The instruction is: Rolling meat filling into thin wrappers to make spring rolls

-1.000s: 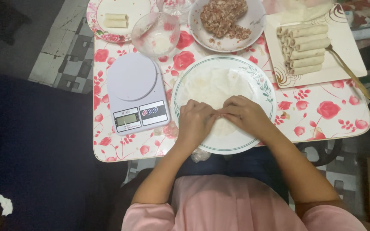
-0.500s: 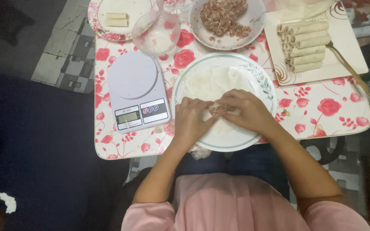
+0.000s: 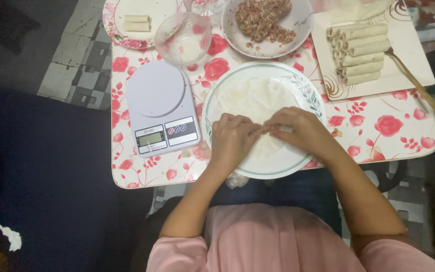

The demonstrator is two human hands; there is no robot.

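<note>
I see my left hand (image 3: 232, 138) and right hand (image 3: 300, 132), each grip pinching the wrapper (image 3: 250, 98) over a strip of filling (image 3: 264, 129) between them, on the plate (image 3: 308, 90). The scale (image 3: 161, 108) sits left of my left grip on the desk (image 3: 378, 136).

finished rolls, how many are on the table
8 visible: 6 stacked on the cream rectangular tray at right, first roll, and 2 on the floral-rimmed round plate top left; more may be hidden.

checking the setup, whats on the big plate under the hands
A thin white wrapper sheet lies on the round plate. The left hand and right hand pinch a strip of reddish filling; the rest is covered.
</note>
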